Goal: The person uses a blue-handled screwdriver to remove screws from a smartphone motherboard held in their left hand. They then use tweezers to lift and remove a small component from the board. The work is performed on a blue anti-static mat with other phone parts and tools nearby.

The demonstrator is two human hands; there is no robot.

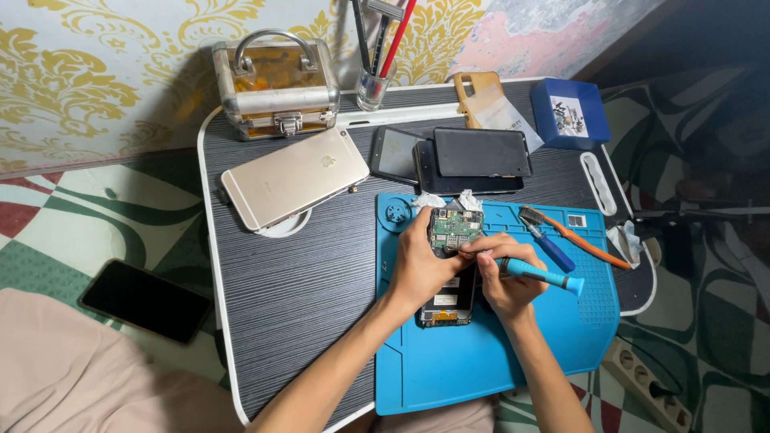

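An opened phone [449, 277] with its green circuit board exposed lies on a blue work mat [481, 361]. My left hand [421, 261] grips the phone's upper left side and holds it steady. My right hand [501, 281] holds a blue screwdriver [541, 277] with its tip pressed onto the board near the phone's middle. The lower end of the phone sticks out below my hands.
A gold phone [293, 176] lies face down on the dark small table [297, 273], with several dark phones [481, 152] behind the mat. A metal case [277, 80], a glass of tools [373, 84], a blue box [569, 112], and orange-handled tools [573, 240] stand nearby. A black phone [144, 301] lies on the floor.
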